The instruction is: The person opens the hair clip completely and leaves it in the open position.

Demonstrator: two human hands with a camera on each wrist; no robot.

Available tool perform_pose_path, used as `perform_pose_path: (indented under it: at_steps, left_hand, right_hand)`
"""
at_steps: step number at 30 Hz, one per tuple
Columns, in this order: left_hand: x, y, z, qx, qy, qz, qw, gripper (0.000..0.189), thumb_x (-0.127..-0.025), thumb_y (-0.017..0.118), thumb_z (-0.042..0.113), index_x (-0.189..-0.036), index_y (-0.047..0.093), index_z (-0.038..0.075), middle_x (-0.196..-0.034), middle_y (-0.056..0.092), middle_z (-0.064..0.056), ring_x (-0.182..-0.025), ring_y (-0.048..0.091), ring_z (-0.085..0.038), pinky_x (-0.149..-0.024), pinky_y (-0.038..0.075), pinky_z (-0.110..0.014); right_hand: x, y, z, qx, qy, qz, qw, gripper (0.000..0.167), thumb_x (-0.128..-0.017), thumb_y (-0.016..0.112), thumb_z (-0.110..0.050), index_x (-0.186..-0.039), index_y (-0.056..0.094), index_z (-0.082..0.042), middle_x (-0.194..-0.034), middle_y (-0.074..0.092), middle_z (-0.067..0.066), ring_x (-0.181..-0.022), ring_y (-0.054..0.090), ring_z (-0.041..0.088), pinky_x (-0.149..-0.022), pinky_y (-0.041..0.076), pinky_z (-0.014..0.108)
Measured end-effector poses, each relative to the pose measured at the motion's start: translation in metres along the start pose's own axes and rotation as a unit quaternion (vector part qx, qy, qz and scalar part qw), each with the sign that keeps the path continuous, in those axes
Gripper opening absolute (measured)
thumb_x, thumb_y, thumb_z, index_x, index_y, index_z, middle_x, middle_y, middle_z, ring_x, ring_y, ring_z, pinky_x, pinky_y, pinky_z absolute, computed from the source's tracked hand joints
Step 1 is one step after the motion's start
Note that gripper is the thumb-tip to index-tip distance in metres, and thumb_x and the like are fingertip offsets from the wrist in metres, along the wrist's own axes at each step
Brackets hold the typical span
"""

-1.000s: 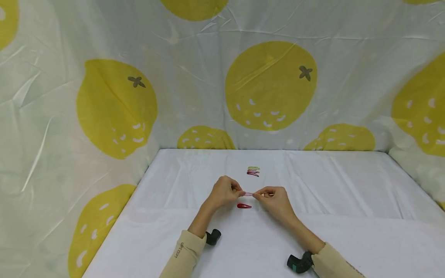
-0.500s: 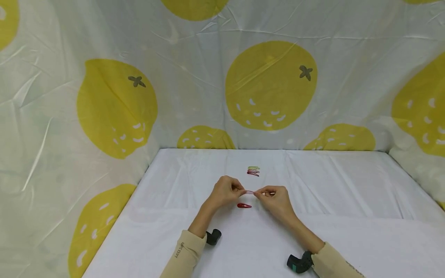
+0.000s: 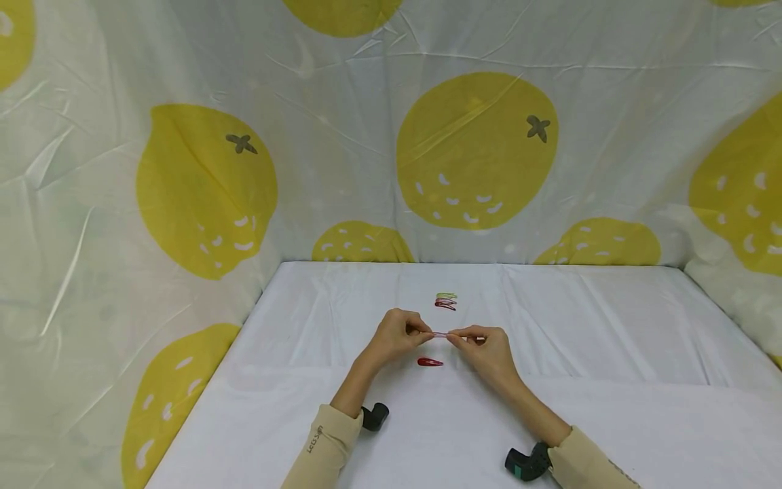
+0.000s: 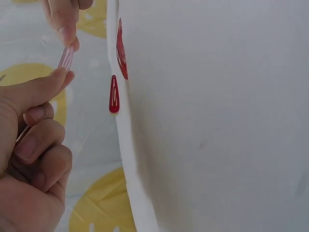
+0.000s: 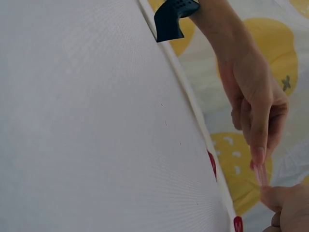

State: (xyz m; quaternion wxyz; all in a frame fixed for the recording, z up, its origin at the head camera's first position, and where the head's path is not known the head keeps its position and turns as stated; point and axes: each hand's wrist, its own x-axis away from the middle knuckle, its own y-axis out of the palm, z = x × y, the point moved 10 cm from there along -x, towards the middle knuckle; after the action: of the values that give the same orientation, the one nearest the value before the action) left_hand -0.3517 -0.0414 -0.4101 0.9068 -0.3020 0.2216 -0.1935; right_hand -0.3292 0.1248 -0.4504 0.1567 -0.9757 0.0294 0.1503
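Between left hand (image 3: 392,337) and right hand (image 3: 487,348), a pink hair clip (image 4: 65,58) hung clear of the surface, one end at each set of fingertips. Doing it well, as judged here, called for a light, matched pinch at the very ends, wrists level, middle left free; too hard a squeeze or a twist would probably have flicked so small a piece away. Slow, even pressure looked safer than a tug.

Left hand: thumb and forefinger nearly together, parted only by the clip, pinching its left end; other fingers curled toward the palm. Right hand: same sort of pinch at the other end, thumb and forefinger down on it, remaining fingers partly hidden, exact bend couldn't be told. Whether the clip was snapped or sprung: couldn't tell, fingertips covered too much.

Just nearer the person than the hands' pinch, a red hair clip (image 3: 430,362) lay on the white cloth (image 3: 580,421), touched by neither hand. Beyond the hands, a small group of clips (image 3: 445,303) lay close together, yellow-green at the far side, red at the near side. Back at the wrists: black wrist cameras (image 3: 377,415), beige sleeves (image 3: 326,441). Farthest out from the hands, past the cloth's edge, hung a lemon-print curtain (image 3: 336,163).
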Motion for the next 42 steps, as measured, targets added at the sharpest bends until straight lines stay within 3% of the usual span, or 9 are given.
perform_pose_path:
  at_steps: [10,22,33,42]
  left_hand:
    - [0.001,0.000,0.000,0.011,0.000,0.001,0.9999,0.003,-0.087,0.080,0.000,-0.086,0.083,-0.001,-0.070,0.070,-0.009,-0.061,0.046,-0.002,-0.057,0.038,-0.016]
    - [0.002,-0.004,-0.003,0.028,-0.011,0.021,0.9993,0.004,-0.086,0.082,0.002,-0.088,0.083,-0.001,-0.069,0.069,-0.010,-0.060,0.047,-0.003,-0.057,0.039,-0.016]
    - [0.003,-0.007,-0.009,0.033,-0.035,0.034,0.9983,0.005,-0.085,0.084,0.005,-0.086,0.083,0.000,-0.071,0.071,-0.010,-0.061,0.046,-0.005,-0.057,0.037,-0.017]
    - [0.001,-0.005,-0.013,0.038,-0.038,0.012,0.9985,0.005,-0.089,0.081,0.007,-0.092,0.084,0.004,-0.080,0.077,-0.009,-0.063,0.048,-0.004,-0.058,0.040,-0.017]
  right_hand:
    - [0.000,0.000,0.000,-0.002,0.003,0.004,1.0000,0.008,-0.087,0.085,-0.015,-0.093,0.085,-0.010,-0.062,0.054,-0.002,-0.052,0.037,0.001,-0.046,0.028,0.017]
    - [0.000,0.001,0.001,-0.013,-0.005,-0.004,0.9999,0.005,-0.088,0.084,-0.016,-0.090,0.085,-0.011,-0.070,0.067,0.005,-0.054,0.037,0.001,-0.048,0.028,0.018]
    - [0.001,0.002,0.004,-0.018,0.011,-0.004,0.9998,0.012,-0.084,0.087,-0.023,-0.085,0.084,-0.012,-0.054,0.042,-0.004,-0.049,0.031,-0.001,-0.046,0.023,0.018]
    - [-0.002,0.002,0.003,0.003,0.031,-0.016,0.9994,0.012,-0.087,0.085,-0.020,-0.085,0.083,-0.008,-0.056,0.042,-0.005,-0.050,0.033,0.000,-0.048,0.026,0.019]
